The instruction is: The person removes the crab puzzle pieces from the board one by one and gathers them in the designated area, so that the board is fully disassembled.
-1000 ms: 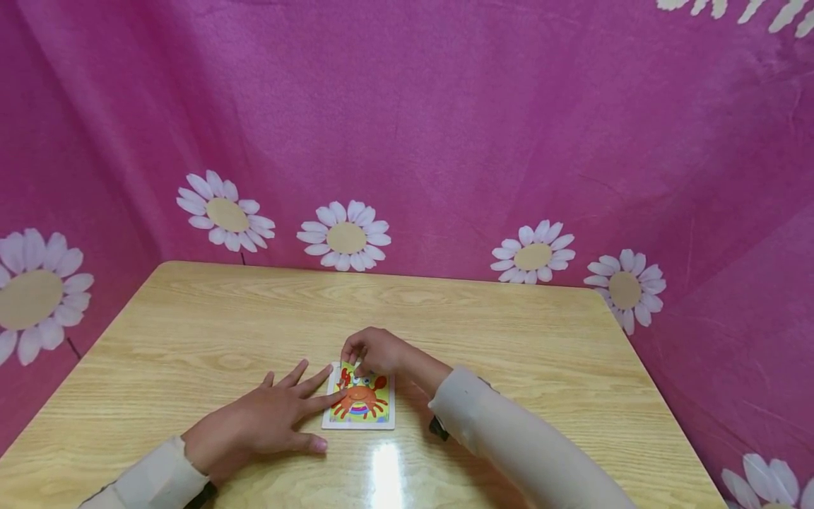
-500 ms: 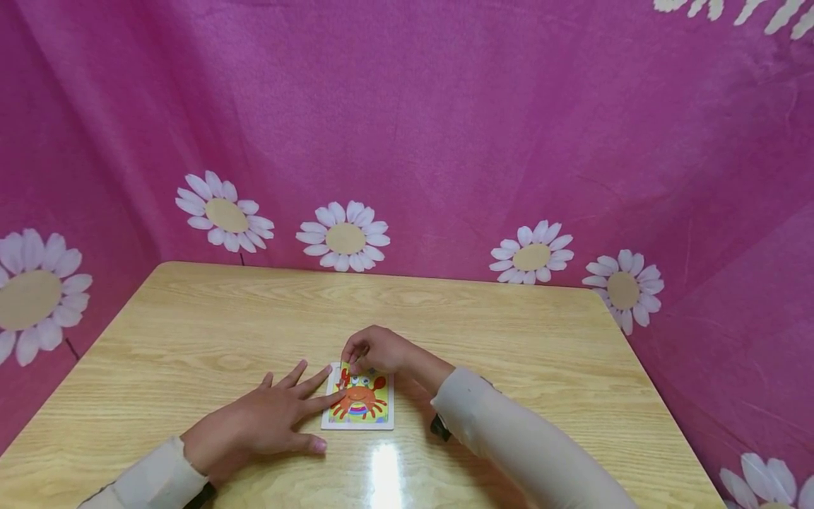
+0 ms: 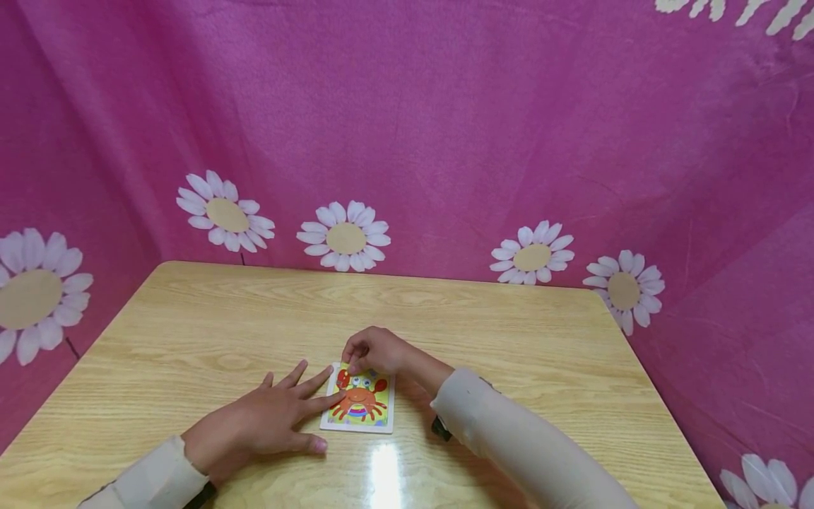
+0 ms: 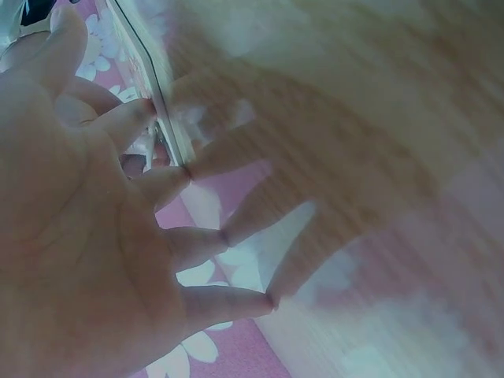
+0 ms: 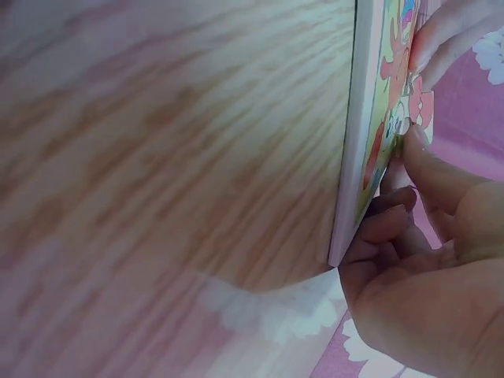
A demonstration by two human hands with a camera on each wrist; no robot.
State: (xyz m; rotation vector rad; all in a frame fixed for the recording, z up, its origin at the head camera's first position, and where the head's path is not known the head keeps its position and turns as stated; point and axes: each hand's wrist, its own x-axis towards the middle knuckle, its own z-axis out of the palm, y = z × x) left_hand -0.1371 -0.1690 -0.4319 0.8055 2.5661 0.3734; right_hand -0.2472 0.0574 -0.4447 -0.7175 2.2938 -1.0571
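Observation:
A small jigsaw puzzle board (image 3: 352, 428) with a white frame and a red crab picture on yellow lies on the table. My right hand (image 3: 375, 350) reaches over its far left corner and pinches a puzzle piece (image 3: 343, 379) with a red claw between thumb and fingers. In the right wrist view that puzzle piece (image 5: 424, 108) stands up from the board's face by the thumb tip. My left hand (image 3: 273, 417) lies palm down with fingers spread, its fingertips at the board's left edge and one finger on the picture. Below the left wrist camera the left hand (image 4: 94, 213) shows straight fingers on the tabletop.
The light wooden table (image 3: 496, 332) stretches around the board on all sides. A pink curtain (image 3: 432, 141) with white daisies hangs behind and along both sides. A bright light reflection (image 3: 386, 474) shows on the tabletop in front of the board.
The red-claw piece has shifted and turned slightly in the right fingers, so more of the claw shows. The board has turned very slightly. The left hand stays put.

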